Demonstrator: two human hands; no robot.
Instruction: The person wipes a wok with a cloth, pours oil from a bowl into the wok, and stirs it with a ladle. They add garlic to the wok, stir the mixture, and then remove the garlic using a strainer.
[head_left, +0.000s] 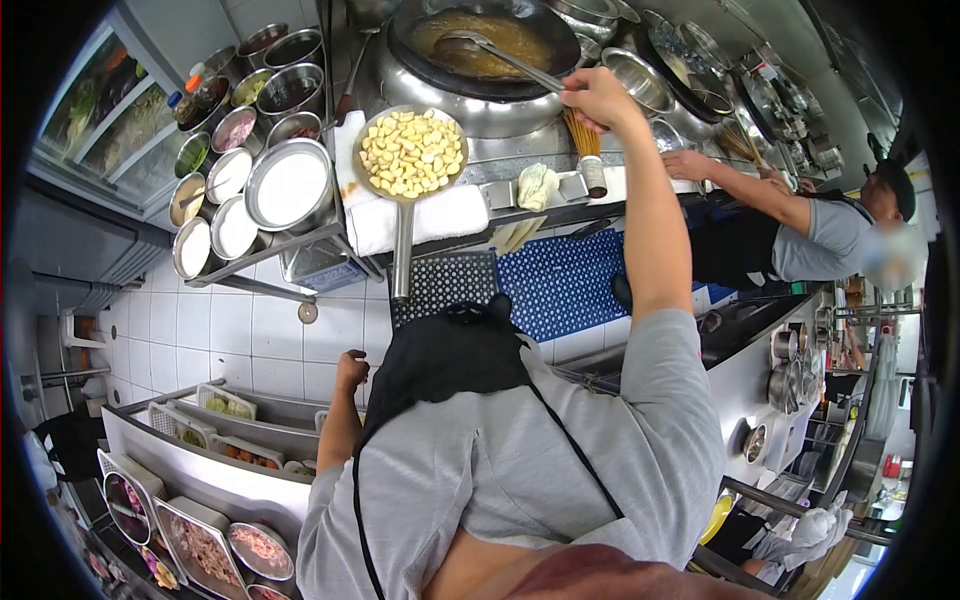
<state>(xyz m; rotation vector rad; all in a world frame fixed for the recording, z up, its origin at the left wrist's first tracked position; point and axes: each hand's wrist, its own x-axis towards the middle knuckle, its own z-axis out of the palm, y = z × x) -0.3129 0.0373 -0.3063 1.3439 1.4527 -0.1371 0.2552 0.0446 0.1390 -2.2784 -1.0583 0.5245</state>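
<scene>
My right hand (602,99) is closed around the handle of a long metal ladle (515,65). The ladle's bowl rests in brown liquid inside a large black wok (400,45) on the stove. My left hand (351,369) hangs low at my side, away from the counter, with nothing visible in its loosely parted fingers. Between the wok and my body sits a long-handled strainer (403,240) heaped with pale yellow chunks (412,153), perhaps garlic cloves. Part of it lies over a folded white towel (440,218).
Steel pots of white powder or liquid (288,187) and sauces crowd the left rack. A bamboo brush (590,160) and a crumpled cloth (538,187) lie along the stove edge. A co-worker (820,235) stands at the right. Behind me, a counter (240,490) holds food trays.
</scene>
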